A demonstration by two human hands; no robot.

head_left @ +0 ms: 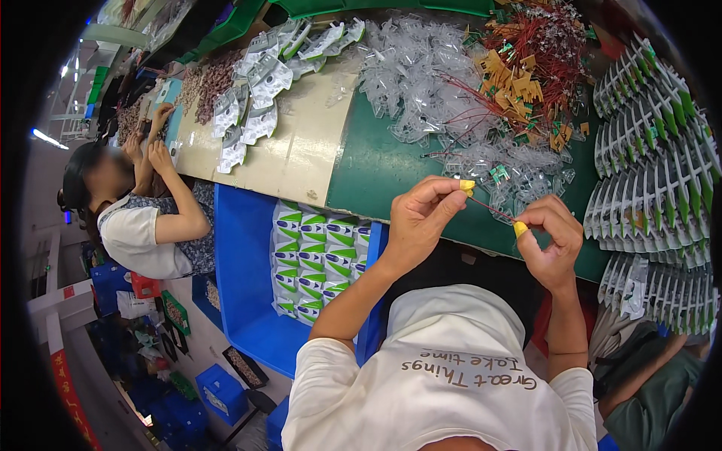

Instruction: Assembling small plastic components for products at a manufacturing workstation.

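Observation:
A thin red wire stretches between my two hands, above the near edge of the green mat. My left hand pinches its left end between thumb and forefinger, and my right hand pinches the other end. Each hand has a yellow fingertip cover. What is at the wire's ends is hidden by my fingers. Just beyond my hands lie clear plastic housings in a heap, with a small green circuit board among them. A tangle of red wires with orange-brown pieces lies farther back.
Rows of white-and-green shells stand stacked at the right. A blue bin beside my left arm holds bagged white-and-green items. More white-grey shells lie on the beige tabletop. One person works at the left; another's arm shows lower right.

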